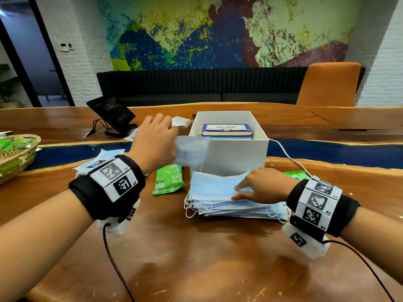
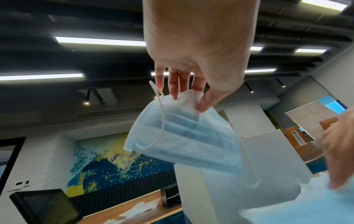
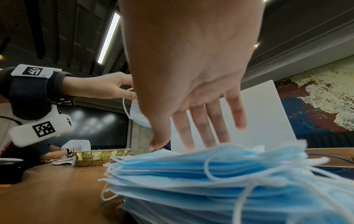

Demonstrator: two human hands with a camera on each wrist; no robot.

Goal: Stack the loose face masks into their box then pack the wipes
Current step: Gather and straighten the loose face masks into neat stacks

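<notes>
Blue mask (image 2: 182, 133) hangs pinched under left hand (image 1: 152, 140); flat right hand (image 1: 261, 186) presses mask stack (image 1: 218, 203).

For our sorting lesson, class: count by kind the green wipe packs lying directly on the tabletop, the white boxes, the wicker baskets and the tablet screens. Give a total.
Green wipe packs: 2
White box: 1
Wicker basket: 1
Tablet screen: 1
Total: 5
</notes>
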